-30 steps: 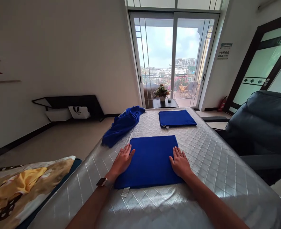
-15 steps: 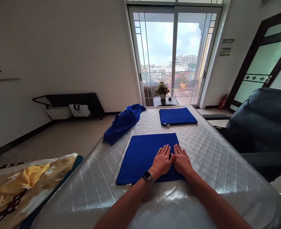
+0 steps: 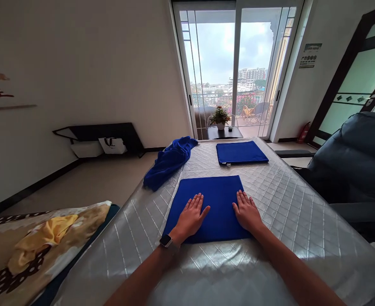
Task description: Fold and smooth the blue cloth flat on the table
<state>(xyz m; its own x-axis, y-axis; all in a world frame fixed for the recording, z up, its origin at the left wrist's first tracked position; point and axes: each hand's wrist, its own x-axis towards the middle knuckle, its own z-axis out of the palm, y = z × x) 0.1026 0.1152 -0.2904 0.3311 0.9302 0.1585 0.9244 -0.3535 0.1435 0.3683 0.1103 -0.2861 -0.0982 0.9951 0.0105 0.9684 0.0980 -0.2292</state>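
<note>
A folded blue cloth (image 3: pixel 217 208) lies flat on the silver quilted tablecloth (image 3: pixel 286 204) in front of me. On its left half rests my left hand (image 3: pixel 190 217), palm down with the fingers stretched out; a watch (image 3: pixel 166 241) is on that wrist. My right hand (image 3: pixel 246 211) lies flat along the cloth's right edge, fingers extended and thumb turned inward. Farther back sits a second folded blue cloth (image 3: pixel 241 152) with a small tag at its near edge. A crumpled blue cloth (image 3: pixel 170 163) lies at the table's far left edge.
To the right stands a dark leather armchair (image 3: pixel 369 157). On the left, a patterned bedspread (image 3: pixel 88 221) carries a yellow cloth (image 3: pixel 52 233). Beyond the table are a potted plant (image 3: pixel 220 117) and glass sliding doors. A black bench (image 3: pixel 111 136) with a white bag stands by the wall.
My left hand has slid left across the folded cloth, away from the right hand. The right hand stays by the right edge. The view has shifted slightly.
</note>
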